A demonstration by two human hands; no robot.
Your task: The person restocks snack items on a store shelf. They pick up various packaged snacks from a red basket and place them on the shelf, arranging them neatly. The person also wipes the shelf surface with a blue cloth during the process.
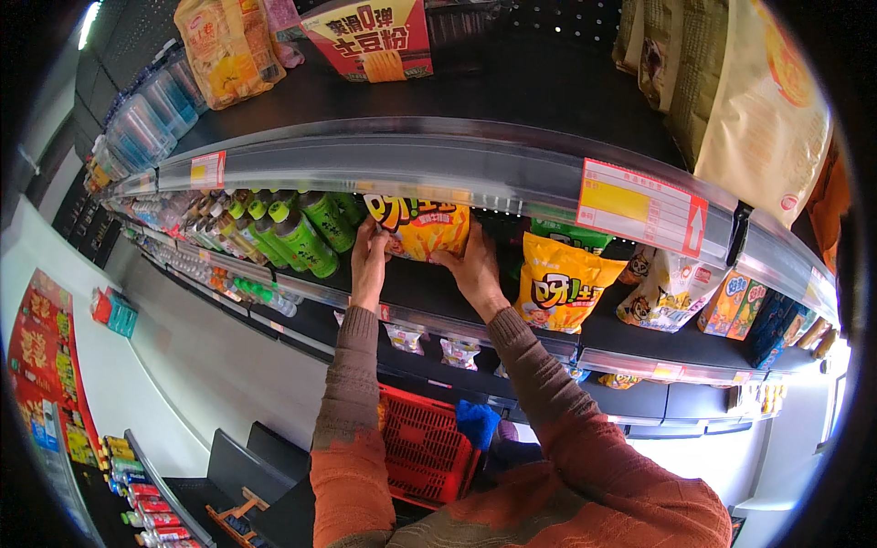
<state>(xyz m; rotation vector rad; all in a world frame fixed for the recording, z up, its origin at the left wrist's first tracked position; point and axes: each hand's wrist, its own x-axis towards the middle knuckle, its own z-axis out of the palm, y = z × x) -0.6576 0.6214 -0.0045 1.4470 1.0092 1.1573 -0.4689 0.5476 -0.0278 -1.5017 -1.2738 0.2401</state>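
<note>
Between my two hands is a yellow snack bag (428,229), set back over a dark middle shelf (418,284). My left hand (370,257) grips its left side, and my right hand (473,264) holds its lower right edge with the thumb on the front. The shelf rail above hides the bag's top. A second yellow snack bag (565,284) of the same design stands to the right of my right hand, with a green bag (572,236) partly behind it. Left of my left hand are green-labelled drink bottles (298,236).
Overhead runs a shelf rail (384,161) with a price tag (640,205). A white snack bag (668,291) and small boxes (732,305) stand farther right. Below me are a red plastic basket (425,438) and a blue cloth (477,423). Large bags (760,116) hang over the upper right.
</note>
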